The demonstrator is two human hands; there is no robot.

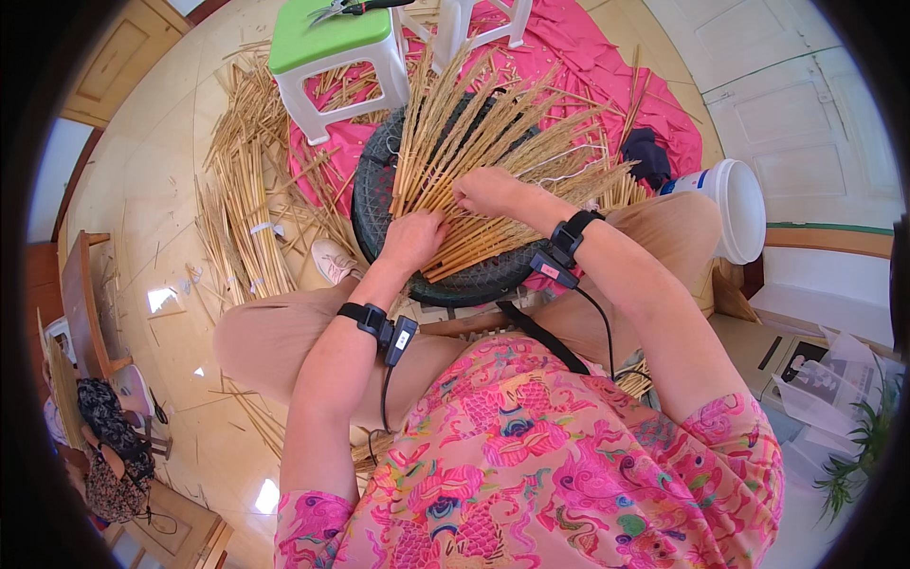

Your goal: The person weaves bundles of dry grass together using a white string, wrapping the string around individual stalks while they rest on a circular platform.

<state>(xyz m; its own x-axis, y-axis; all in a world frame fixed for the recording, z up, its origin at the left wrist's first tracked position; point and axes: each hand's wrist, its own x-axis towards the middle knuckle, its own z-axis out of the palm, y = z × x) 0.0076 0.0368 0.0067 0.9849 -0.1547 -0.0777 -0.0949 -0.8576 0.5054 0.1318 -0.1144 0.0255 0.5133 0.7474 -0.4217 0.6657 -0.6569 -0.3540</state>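
A fan of straw stalks with feathery tops lies spread over a round dark tyre-like ring between my knees. Curled fingers of my left hand close on the stalks near their lower ends. Just to the right and a little farther off, my right hand is closed low over the fan; whatever sits in its fingers is hidden. White string trails across the feathery tops on the right. Both wrists wear black straps with small boxes and cables.
At the far left, pliers lie on a green-topped white stool. Pink cloth covers the floor beyond the ring. Loose stalk bundles lie to the left. A white bucket rests on its side at the right; another person sits at far left.
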